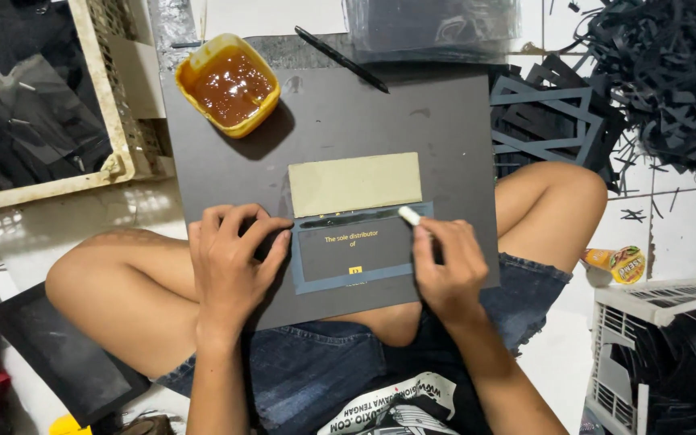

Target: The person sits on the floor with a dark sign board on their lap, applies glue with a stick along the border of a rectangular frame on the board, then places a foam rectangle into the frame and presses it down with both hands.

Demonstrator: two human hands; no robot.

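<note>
Left hand (231, 262) pressed flat on dark card (354, 254) near board's (445, 145) front edge, right hand (445, 266) gripped white stick (409, 215) at card's right corner.

board (445, 137) dark grey | card (354, 184) pale olive | tub (228, 83) yellow, brown glue

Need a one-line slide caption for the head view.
Seated person's left hand presses a dark printed card on a lap board; right hand holds a small white tool.
</note>
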